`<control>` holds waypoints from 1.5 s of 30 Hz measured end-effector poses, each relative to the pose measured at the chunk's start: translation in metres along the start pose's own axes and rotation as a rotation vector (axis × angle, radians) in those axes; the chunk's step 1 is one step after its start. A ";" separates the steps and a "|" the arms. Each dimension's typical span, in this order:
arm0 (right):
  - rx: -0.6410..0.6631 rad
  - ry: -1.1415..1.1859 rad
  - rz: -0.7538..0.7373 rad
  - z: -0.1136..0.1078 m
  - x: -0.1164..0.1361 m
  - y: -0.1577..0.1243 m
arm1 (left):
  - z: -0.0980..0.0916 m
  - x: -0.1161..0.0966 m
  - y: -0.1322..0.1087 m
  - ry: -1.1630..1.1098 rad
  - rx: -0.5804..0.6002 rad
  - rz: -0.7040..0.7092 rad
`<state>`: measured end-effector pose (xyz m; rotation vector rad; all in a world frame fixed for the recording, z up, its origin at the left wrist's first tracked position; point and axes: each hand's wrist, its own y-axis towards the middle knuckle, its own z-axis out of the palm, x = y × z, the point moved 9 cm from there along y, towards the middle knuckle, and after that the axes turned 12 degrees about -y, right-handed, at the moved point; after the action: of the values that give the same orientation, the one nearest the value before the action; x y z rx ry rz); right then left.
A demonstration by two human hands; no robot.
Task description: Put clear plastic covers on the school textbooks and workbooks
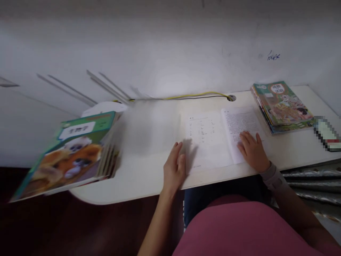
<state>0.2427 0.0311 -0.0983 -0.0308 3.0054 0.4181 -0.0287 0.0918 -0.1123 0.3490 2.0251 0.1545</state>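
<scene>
An open book (210, 142) lies on the white table, its left page showing short scattered lines and its right page dense text. My right hand (253, 151), with a grey band at the wrist, rests on the right page with its fingers spread. At the book's left edge, my left hand (174, 167) is turned on its side, its fingers and thumb apart and nothing held between them. A blurred pale sheet or page shape stretches over the table to the left of the book; what it is cannot be made out.
A stack of books (77, 153) reaches over the table's left end. Another stack (285, 106) stands at the right, beside a pixelated object (327, 133). A yellow cable (186, 96) runs along the wall to a round hole (231, 98).
</scene>
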 end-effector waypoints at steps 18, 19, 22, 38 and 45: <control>-0.017 0.026 -0.221 0.018 0.054 -0.013 | 0.001 0.028 0.015 -0.851 0.078 -0.676; -0.015 0.029 -0.218 0.018 0.055 -0.013 | 0.000 0.028 0.016 -0.827 0.099 -0.682; -0.012 0.049 -0.206 0.018 0.054 -0.013 | 0.009 0.024 0.015 -0.743 0.224 -0.706; 0.108 0.497 -0.211 -0.001 0.032 0.010 | 0.045 -0.125 0.061 -0.439 0.347 -0.177; 0.212 1.278 0.176 -0.009 -0.060 0.024 | 0.119 -0.200 0.055 -0.180 0.569 0.206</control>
<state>0.3004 0.0519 -0.0769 -0.0188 4.3197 0.0523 0.1722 0.0770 0.0170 0.8955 1.8218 -0.3250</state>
